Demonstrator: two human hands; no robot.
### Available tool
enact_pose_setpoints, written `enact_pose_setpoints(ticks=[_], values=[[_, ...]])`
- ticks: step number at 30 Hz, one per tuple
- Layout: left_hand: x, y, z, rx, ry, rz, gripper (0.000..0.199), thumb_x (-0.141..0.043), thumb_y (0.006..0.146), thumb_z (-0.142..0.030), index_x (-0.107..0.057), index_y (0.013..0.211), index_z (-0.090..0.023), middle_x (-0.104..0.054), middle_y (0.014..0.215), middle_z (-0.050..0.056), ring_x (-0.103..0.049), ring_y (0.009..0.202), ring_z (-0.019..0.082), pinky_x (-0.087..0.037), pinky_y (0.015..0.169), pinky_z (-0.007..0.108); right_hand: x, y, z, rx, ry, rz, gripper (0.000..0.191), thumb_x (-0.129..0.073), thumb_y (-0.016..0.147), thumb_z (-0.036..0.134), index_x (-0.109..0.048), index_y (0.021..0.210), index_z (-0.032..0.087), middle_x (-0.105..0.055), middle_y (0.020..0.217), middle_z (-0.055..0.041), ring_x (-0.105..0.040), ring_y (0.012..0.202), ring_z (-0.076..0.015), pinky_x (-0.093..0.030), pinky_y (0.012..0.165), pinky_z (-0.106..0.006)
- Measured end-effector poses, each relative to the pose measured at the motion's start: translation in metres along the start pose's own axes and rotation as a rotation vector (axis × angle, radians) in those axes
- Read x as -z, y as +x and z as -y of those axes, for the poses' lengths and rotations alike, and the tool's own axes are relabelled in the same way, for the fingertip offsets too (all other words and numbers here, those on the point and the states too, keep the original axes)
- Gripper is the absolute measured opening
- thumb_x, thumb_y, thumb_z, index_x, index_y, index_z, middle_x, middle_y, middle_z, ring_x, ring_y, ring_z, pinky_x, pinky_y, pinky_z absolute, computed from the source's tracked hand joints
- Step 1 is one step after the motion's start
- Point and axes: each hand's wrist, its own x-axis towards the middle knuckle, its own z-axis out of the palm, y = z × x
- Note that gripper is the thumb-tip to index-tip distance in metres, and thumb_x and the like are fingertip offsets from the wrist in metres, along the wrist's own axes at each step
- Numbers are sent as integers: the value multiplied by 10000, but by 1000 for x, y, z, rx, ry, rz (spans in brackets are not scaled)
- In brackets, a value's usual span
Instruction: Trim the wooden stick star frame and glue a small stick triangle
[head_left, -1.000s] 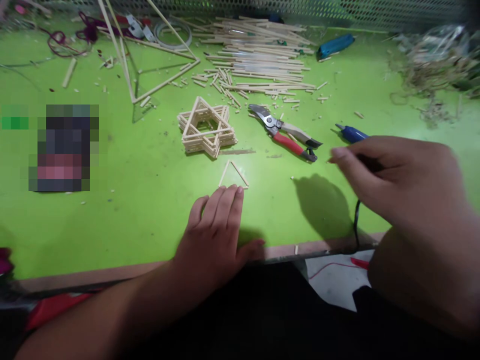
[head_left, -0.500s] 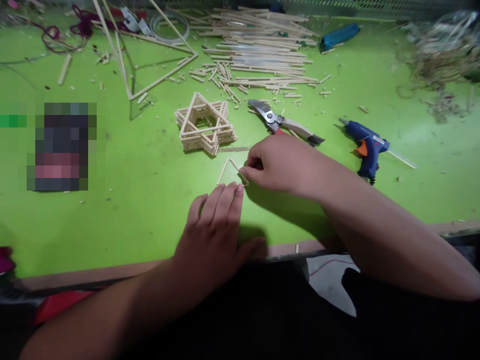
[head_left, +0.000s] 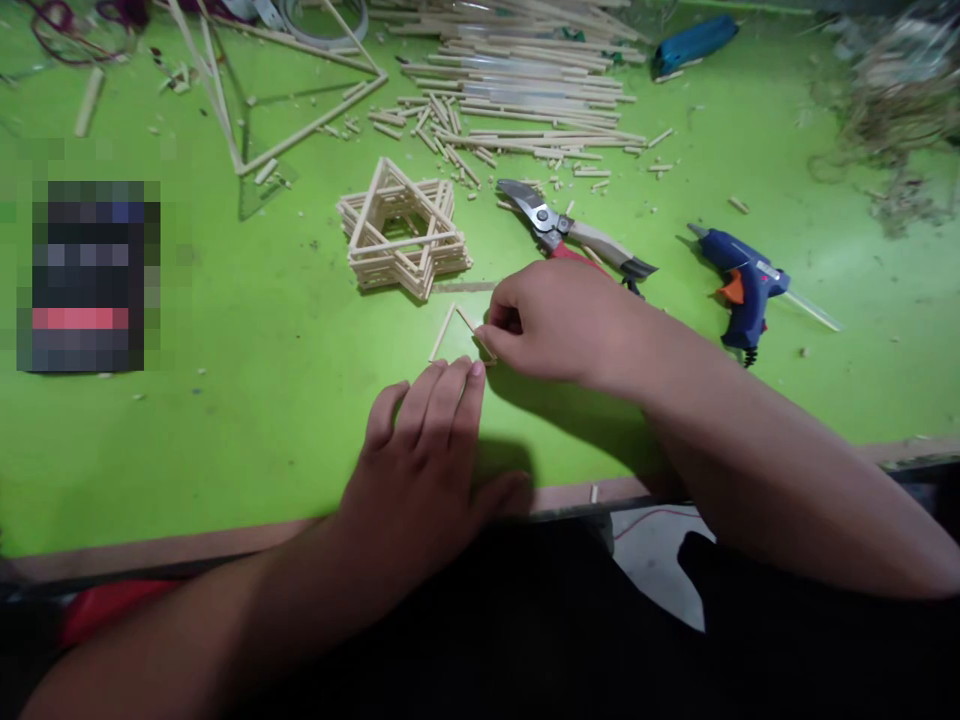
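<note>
Three thin sticks form a small triangle [head_left: 442, 333] on the green table. My left hand [head_left: 427, 440] lies palm down below it, its fingers stretched out and their tips on the bottom stick. At the triangle's right side, my right hand [head_left: 540, 325] pinches the right stick between thumb and finger. Just behind stands a stacked star-shaped frame of sticks [head_left: 405, 235]. Pruning shears [head_left: 559, 225] lie behind my right hand, partly hidden by it.
A blue glue gun [head_left: 746, 280] lies at the right. Farther back are a pile of sticks [head_left: 532, 95], a large stick triangle [head_left: 315, 122], a blue object [head_left: 696, 45] and tangled fibre [head_left: 892, 110]. A pixelated dark object [head_left: 90, 280] is at the left.
The camera view has shifted slightly, so the table objects sit higher in the picture. Both hands stay at the small triangle in nearly the same pose.
</note>
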Motion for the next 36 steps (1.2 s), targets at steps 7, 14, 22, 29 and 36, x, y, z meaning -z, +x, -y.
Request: enact_pose_setpoints(ticks=[7, 14, 22, 29, 36], values=[[2, 1, 0, -1, -14, 30, 844, -614, 1107, -542, -367, 1713, -9, -531, 1687, 309, -477, 1596, 447, -291, 1318, 600, 0, 0, 3, 11, -25, -3, 316, -591, 994, 397, -853, 946, 226, -817, 886, -106, -682, 762, -251, -395, 651, -371], [3, 1, 0, -1, -16, 36, 857, -625, 1100, -542, -355, 1720, -16, -532, 1684, 312, -467, 1607, 448, -293, 1317, 601, -1, 1, 5, 18, -49, 11, 302, -564, 978, 353, -825, 935, 208, -810, 899, -109, -652, 739, -237, -367, 631, -367], [4, 0, -1, 4, -10, 38, 853, -621, 1101, -553, -374, 1711, -9, -537, 1681, 311, -478, 1601, 450, -288, 1321, 597, 0, 0, 5, 20, -44, 23, 320, -564, 989, 363, -836, 951, 200, -814, 910, -108, -657, 754, -235, -376, 636, -367], [4, 1, 0, 6, -13, 44, 853, -622, 1099, -549, -370, 1720, -21, -536, 1685, 308, -474, 1603, 450, -308, 1310, 608, 0, 0, 6, 14, -50, 18, 310, -570, 982, 371, -832, 911, 222, -812, 886, -105, -649, 724, -234, -369, 616, -363], [3, 1, -1, 3, -3, 35, 833, -602, 1108, -554, -400, 1696, 0, -546, 1676, 312, -477, 1597, 451, -307, 1307, 601, 1, -1, 5, 13, -53, 24, 317, -569, 984, 371, -834, 959, 199, -822, 917, -109, -654, 737, -227, -353, 620, -353]])
